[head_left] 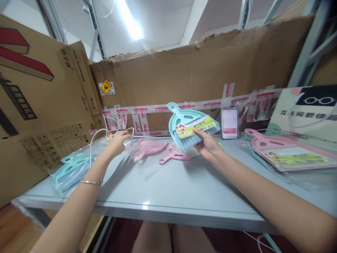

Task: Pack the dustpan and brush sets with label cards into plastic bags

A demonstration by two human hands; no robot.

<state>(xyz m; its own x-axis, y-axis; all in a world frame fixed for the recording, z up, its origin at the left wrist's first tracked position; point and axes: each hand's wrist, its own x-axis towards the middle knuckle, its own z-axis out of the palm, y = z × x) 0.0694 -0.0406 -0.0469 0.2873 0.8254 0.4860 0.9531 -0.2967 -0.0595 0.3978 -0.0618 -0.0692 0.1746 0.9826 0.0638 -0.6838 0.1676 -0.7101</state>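
Note:
In my right hand is a teal dustpan with its blue-bristled brush nested in it, raised above the table with the handle up. My thumb presses on the yellow-green label across the set. At the back left, my left hand has its fingers bent down beside white cables; a small whitish thing under the fingertips is too unclear to name. Between my hands lie a pink dustpan in clear plastic and a pink brush with pale bristles.
Bagged teal dustpan set lies at the left; pink and teal sets are stacked at the right. A phone leans near the back. Large cardboard boxes wall the back and left of the table. A printed bag stands right.

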